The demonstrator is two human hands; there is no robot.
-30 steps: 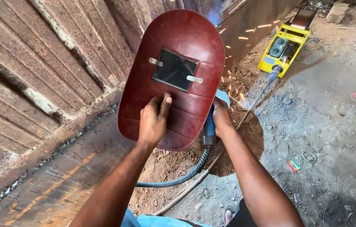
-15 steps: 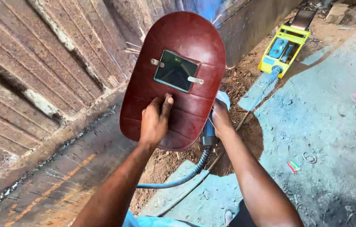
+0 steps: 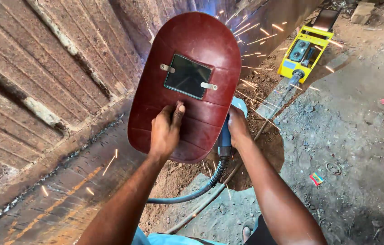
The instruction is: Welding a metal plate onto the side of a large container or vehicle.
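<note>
From the head camera: left hand [image 3: 167, 131] wrapped tight on the back of a dark red welding hand shield [image 3: 187, 86], held up with its small dark window [image 3: 188, 76] toward the blue flash. Right hand [image 3: 236, 129] closed around a blue welding torch handle [image 3: 224, 136], half hidden behind the shield, blue hose [image 3: 192, 193] looping down to the dirt. Bright sparks [image 3: 264, 31] flying out past a yellow welding machine [image 3: 304, 53] on the ground. Bare arms and hands, so could get burned by hot sparks. Could hurt the eyes if the shield tips away from the flash. Could trip on the hose underfoot.
</note>
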